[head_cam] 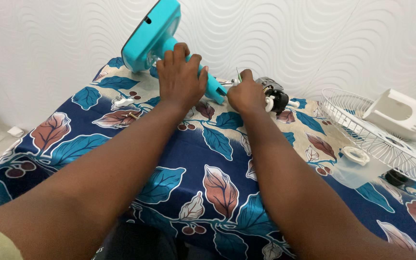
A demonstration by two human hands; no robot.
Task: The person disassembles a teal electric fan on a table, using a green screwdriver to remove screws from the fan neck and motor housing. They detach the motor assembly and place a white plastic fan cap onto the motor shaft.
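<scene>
At the tabletop's far edge my left hand (181,77) clamps the turquoise fan stand (162,43) while my right hand (246,94) pinches a screwdriver (239,74) by the motor (275,95); I judge steady, aligned turning comes next.

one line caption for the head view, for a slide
Left hand grips a turquoise fan stand; right hand at the fan motor.

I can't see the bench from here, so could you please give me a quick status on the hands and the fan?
Left hand gripping turquoise fan stand. Right hand closed at fan motor. Wire guard and white cover off to right, clear of both hands.
</scene>
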